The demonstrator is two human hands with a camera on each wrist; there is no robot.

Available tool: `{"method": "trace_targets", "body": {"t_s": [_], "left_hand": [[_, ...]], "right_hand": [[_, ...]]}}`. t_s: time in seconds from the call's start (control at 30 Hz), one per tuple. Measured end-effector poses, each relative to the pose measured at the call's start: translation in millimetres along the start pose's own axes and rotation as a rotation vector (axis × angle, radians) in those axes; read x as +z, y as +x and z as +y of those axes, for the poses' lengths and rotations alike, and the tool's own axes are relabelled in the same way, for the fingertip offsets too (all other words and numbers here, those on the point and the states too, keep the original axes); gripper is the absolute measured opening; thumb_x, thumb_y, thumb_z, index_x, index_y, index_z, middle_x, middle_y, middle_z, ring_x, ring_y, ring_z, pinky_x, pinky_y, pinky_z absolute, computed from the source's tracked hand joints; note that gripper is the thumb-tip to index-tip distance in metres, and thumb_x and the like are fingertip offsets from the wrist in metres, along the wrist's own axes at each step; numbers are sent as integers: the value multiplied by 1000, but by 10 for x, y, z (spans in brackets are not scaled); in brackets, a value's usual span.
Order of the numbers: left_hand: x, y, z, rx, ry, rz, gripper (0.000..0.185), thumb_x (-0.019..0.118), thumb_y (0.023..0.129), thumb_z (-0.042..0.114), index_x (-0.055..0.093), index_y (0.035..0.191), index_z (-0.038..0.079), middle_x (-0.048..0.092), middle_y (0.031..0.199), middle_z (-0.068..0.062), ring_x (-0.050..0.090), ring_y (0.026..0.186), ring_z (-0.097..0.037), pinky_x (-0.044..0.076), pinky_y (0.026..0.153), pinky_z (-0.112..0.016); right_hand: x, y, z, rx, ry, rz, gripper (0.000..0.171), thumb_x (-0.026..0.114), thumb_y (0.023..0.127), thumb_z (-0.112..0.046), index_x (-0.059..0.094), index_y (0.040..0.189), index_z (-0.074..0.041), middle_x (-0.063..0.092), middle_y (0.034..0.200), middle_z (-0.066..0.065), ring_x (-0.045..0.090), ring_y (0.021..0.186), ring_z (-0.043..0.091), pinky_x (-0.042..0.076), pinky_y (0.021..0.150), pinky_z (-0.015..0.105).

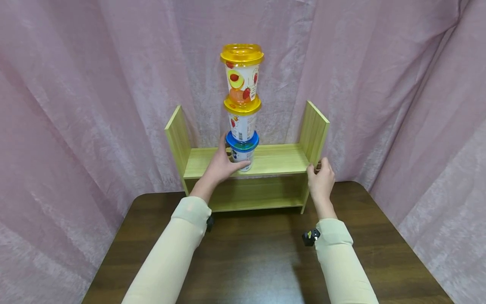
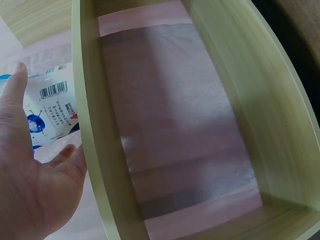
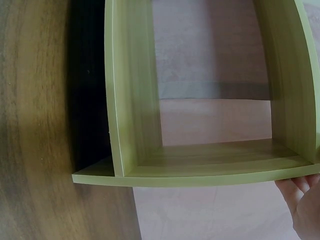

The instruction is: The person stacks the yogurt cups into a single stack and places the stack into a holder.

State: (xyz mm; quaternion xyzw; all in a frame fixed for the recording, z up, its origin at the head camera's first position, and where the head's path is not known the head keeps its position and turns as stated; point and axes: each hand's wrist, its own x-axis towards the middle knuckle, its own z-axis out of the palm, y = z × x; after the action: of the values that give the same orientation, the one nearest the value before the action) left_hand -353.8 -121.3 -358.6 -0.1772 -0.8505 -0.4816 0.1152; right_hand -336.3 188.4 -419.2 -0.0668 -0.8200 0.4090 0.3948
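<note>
Three lidded paper cups stand in a column on the upper board of a small wooden shelf (image 1: pixel 279 158). At the bottom is a blue-lidded cup (image 1: pixel 249 155), its barcode and blue print showing in the left wrist view. A yellow-lidded cup (image 1: pixel 243 126) sits on it, topped by a larger yellow-lidded cup (image 1: pixel 243 82) with fruit pictures. My left hand (image 1: pixel 219 165) holds the bottom cup, thumb in front and fingers around its left side. My right hand (image 1: pixel 322 179) grips the shelf's right side panel (image 3: pixel 215 180); some of its fingers are hidden.
The shelf stands on a dark brown wooden table (image 1: pixel 250 257), near its far edge. Behind hangs a pink curtain (image 1: pixel 125 84). The shelf's lower compartment (image 2: pixel 175 115) has an open back, with pink cloth visible through it.
</note>
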Motion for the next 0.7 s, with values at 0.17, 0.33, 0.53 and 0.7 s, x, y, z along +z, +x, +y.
{"method": "trace_targets", "body": {"t_s": [0.17, 0.33, 0.53, 0.7], "left_hand": [[-10, -42, -52, 12, 23, 30, 109, 81, 70, 47, 11, 151, 26, 40, 141, -5, 43, 126, -22, 42, 100, -43], [-19, -134, -99, -24, 88, 49, 109, 79, 71, 51, 15, 151, 14, 37, 144, -10, 43, 126, -28, 42, 99, -44], [-59, -305, -135, -46, 119, 51, 104, 80, 73, 46, 18, 150, 13, 35, 146, -12, 43, 128, -32, 40, 101, -46], [-118, -446, -123, -23, 132, 39, 99, 77, 74, 49, 23, 149, 13, 33, 148, -9, 37, 132, -31, 41, 101, -45]], "right_hand": [[27, 12, 19, 6, 0, -1, 13, 61, 87, -16, 56, 91, -4, 64, 88, 14, 61, 80, 35, 45, 73, 50], [36, 35, 52, 8, 18, 1, 13, 61, 87, -15, 56, 91, -3, 63, 90, 14, 61, 81, 35, 46, 74, 48], [49, 33, 76, 24, 43, -15, 14, 60, 88, -13, 57, 94, -1, 63, 92, 16, 63, 82, 34, 49, 74, 46], [17, 27, 77, 22, 74, -62, 17, 61, 89, -12, 58, 101, 1, 62, 94, 18, 63, 84, 33, 51, 73, 44]]}}
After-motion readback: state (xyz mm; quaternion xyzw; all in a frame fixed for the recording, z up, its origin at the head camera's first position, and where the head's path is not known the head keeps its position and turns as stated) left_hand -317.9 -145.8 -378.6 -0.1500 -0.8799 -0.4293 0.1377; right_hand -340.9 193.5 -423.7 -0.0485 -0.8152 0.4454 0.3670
